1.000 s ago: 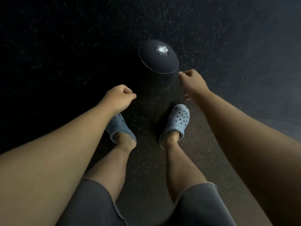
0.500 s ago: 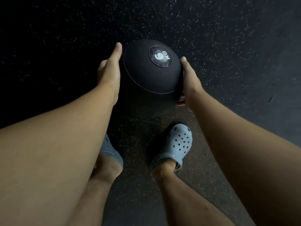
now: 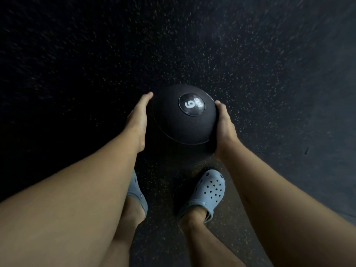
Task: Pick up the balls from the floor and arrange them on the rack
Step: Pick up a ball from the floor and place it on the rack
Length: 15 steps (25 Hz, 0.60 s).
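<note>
Ball (image 3: 185, 120) clasped between both hands above the floor (image 3: 269, 83), ahead of the feet: left hand (image 3: 137, 122) and right hand (image 3: 224, 130) press flat on opposite sides, probably because it is too broad and heavy for one palm. Matte black sphere, round top label reading "6"; no rack in view.

Ball (image 3: 183, 120): lay between the fingers of both hands, above the floor (image 3: 77, 54).
Left hand (image 3: 139, 120): pressed its left side.
Right hand (image 3: 224, 128): pressed its right side.
Shoes (image 3: 209, 191): nearer than the fingers, on the floor.
</note>
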Motion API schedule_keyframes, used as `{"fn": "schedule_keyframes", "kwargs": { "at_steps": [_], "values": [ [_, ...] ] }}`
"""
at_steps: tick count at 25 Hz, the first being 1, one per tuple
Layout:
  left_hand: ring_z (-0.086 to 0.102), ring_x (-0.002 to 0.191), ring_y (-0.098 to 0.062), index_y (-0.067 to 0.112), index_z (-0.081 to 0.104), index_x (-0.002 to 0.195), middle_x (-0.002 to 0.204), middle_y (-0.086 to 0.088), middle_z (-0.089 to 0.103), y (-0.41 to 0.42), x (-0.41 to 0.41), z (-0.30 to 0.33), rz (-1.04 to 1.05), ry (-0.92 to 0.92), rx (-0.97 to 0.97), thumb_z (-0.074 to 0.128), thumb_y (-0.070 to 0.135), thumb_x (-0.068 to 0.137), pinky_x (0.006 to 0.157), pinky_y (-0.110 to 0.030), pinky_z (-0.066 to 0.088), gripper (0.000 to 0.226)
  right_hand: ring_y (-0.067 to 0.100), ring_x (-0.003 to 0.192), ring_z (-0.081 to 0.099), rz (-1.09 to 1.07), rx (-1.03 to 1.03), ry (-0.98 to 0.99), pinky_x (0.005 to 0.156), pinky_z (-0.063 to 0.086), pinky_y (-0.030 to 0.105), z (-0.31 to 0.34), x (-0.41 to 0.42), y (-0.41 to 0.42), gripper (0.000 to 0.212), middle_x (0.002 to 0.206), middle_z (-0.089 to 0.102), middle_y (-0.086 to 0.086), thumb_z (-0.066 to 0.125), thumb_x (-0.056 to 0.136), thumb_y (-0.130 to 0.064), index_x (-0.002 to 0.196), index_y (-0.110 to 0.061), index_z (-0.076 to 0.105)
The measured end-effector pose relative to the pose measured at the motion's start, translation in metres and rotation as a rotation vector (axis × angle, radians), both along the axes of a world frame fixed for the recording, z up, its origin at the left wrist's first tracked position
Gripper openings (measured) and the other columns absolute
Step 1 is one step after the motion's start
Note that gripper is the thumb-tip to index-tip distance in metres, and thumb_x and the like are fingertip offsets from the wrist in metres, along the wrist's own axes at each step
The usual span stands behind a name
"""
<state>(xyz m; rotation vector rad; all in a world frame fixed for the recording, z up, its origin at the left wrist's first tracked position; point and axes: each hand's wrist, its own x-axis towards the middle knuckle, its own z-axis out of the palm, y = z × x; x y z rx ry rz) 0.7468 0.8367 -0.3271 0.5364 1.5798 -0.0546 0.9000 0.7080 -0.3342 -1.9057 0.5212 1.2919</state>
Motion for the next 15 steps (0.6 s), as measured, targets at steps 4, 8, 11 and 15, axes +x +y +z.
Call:
{"fn": "schedule_keyframes", "kwargs": {
  "at_steps": [4, 8, 11, 15],
  "values": [
    [0.066, 0.13, -0.037, 0.029, 0.07, 0.141, 0.141, -0.009, 0.072, 0.024, -0.005, 0.108, 0.107, -0.079, 0.028, 0.074, 0.075, 0.065, 0.117, -0.055, 0.048, 0.09, 0.031, 0.121, 0.067, 0.076, 0.068, -0.064, 0.11, 0.052, 0.054, 0.115, 0.005, 0.034, 0.08, 0.134, 0.071, 0.005, 0.059, 0.074, -0.078, 0.135, -0.029, 0.07],
    [0.069, 0.128, -0.036, 0.026, 0.073, 0.138, 0.138, -0.011, 0.074, 0.082, -0.013, 0.262, 0.177, -0.221, 0.168, 0.071, 0.073, 0.073, 0.118, -0.054, 0.048, 0.08, 0.03, 0.121, 0.066, 0.159, 0.245, -0.144, 0.11, 0.051, 0.056, 0.271, 0.003, 0.1, 0.073, 0.133, 0.071, 0.003, 0.056, 0.079, -0.077, 0.134, -0.031, 0.069],
    [0.07, 0.127, -0.033, 0.024, 0.075, 0.135, 0.135, -0.01, 0.077, 0.131, -0.035, 0.392, 0.268, -0.373, 0.35, 0.066, 0.065, 0.087, 0.119, -0.052, 0.048, 0.064, 0.03, 0.118, 0.067, 0.229, 0.38, -0.204, 0.104, 0.054, 0.051, 0.401, -0.012, 0.159, 0.068, 0.131, 0.071, 0.003, 0.057, 0.081, -0.076, 0.131, -0.031, 0.069],
    [0.071, 0.129, -0.032, 0.018, 0.076, 0.134, 0.136, -0.012, 0.077, 0.18, -0.081, 0.574, 0.421, -0.512, 0.658, 0.064, 0.054, 0.096, 0.121, -0.049, 0.048, 0.054, 0.028, 0.113, 0.071, 0.304, 0.664, -0.288, 0.101, 0.058, 0.048, 0.587, -0.05, 0.231, 0.059, 0.122, 0.074, 0.002, 0.061, 0.083, -0.071, 0.122, -0.029, 0.072]
  ]
}}
